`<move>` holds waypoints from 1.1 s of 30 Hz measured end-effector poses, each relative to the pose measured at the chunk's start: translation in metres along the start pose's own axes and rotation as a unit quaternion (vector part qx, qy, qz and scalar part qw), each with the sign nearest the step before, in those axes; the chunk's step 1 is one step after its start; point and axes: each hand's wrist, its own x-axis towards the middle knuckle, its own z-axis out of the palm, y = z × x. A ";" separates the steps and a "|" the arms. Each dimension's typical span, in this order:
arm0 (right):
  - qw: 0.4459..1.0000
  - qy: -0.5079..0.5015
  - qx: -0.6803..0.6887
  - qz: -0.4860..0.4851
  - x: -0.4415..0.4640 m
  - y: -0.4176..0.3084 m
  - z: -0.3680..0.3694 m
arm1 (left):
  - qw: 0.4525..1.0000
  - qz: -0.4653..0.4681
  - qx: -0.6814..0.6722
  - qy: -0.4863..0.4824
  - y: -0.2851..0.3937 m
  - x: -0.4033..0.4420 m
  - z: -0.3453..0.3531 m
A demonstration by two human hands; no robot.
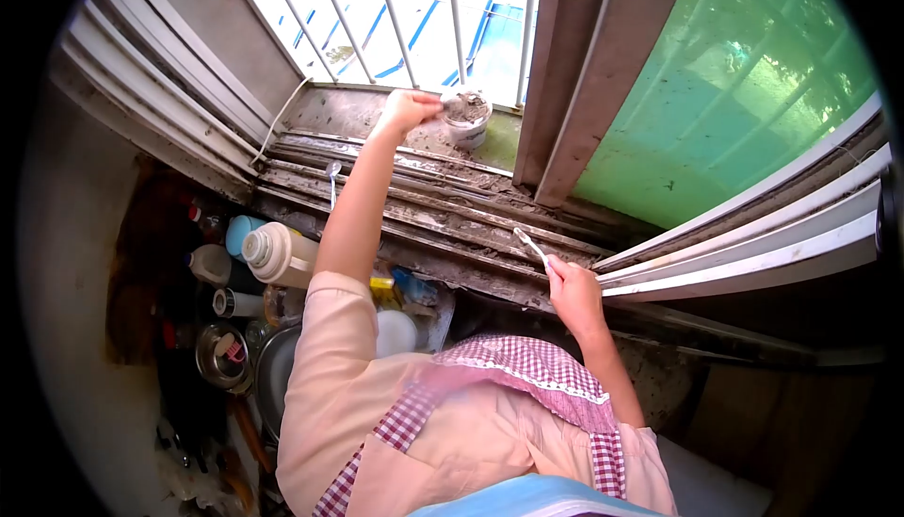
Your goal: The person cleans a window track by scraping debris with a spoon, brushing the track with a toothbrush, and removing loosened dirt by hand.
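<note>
My left hand reaches out to the sill by the window bars, its fingers pinched together at the left rim of a white plastic tub. Grey-brown dirt or debris fills the tub. Whatever the pinched fingers hold is too small to make out. My right hand is closed round the handle of a thin white toothbrush-like tool, whose tip rests on or just above the dirty window track. A spoon with a pale handle leans at the track's left, partly behind my left forearm.
Metal bars close off the window opening. To the right is a green-tinted pane in its frame. Below the sill at left stand a cream thermos, several bottles, a metal bowl and a yellow box.
</note>
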 end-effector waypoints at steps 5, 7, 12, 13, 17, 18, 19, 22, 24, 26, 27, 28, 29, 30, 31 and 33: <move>1.000 -0.006 0.010 -0.001 -0.002 -0.001 0.000 | 0.861 0.299 0.407 0.069 -0.002 0.013 0.035; 1.000 -0.001 0.003 0.002 0.000 -0.005 -0.003 | 0.819 0.375 0.423 0.101 -0.001 0.004 0.035; 0.999 -0.011 -0.031 -0.020 0.010 -0.018 0.001 | 0.894 0.241 0.343 0.156 -0.013 -0.028 -0.020; 0.999 -0.014 -0.028 -0.025 0.013 -0.021 0.003 | 0.926 0.182 0.311 0.113 -0.022 -0.032 -0.036; 0.996 0.006 -0.070 -0.052 0.037 -0.030 0.017 | 0.957 0.020 0.290 -0.009 -0.046 -0.057 -0.054; 0.993 -0.035 -0.108 -0.042 0.047 -0.037 0.015 | 0.957 -0.014 0.285 -0.046 -0.044 -0.063 -0.050; 0.985 -0.050 -0.158 -0.050 0.057 -0.039 0.019 | 0.950 -0.020 0.303 -0.075 -0.053 -0.060 -0.046; 0.951 -0.140 -0.275 -0.022 0.089 -0.051 0.026 | 0.925 -0.056 0.360 -0.112 -0.066 -0.055 -0.030; 0.940 -0.163 -0.299 0.002 0.108 -0.052 0.030 | 0.895 -0.059 0.437 -0.068 -0.074 -0.044 -0.021; 0.950 -0.140 -0.278 0.013 0.120 -0.045 0.043 | 0.864 -0.085 0.490 -0.075 -0.070 -0.036 -0.015; 0.946 -0.164 -0.281 0.008 0.125 -0.044 0.039 | 0.865 -0.086 0.490 -0.067 -0.066 -0.037 -0.013; 0.947 -0.168 -0.275 0.004 0.126 -0.043 0.038 | 0.866 -0.087 0.489 -0.058 -0.062 -0.039 -0.013; 0.948 -0.173 -0.268 0.001 0.126 -0.041 0.037 | 0.866 -0.089 0.489 -0.050 -0.057 -0.042 -0.014; 0.949 -0.177 -0.261 -0.001 0.126 -0.040 0.037 | 0.875 -0.087 0.474 -0.046 -0.053 -0.046 -0.018; 0.949 -0.178 -0.262 -0.002 0.126 -0.039 0.036 | 0.883 -0.085 0.459 -0.043 -0.050 -0.051 -0.023; 0.947 -0.184 -0.262 -0.002 0.124 -0.036 0.036 | 0.885 -0.081 0.458 -0.031 -0.057 -0.051 -0.032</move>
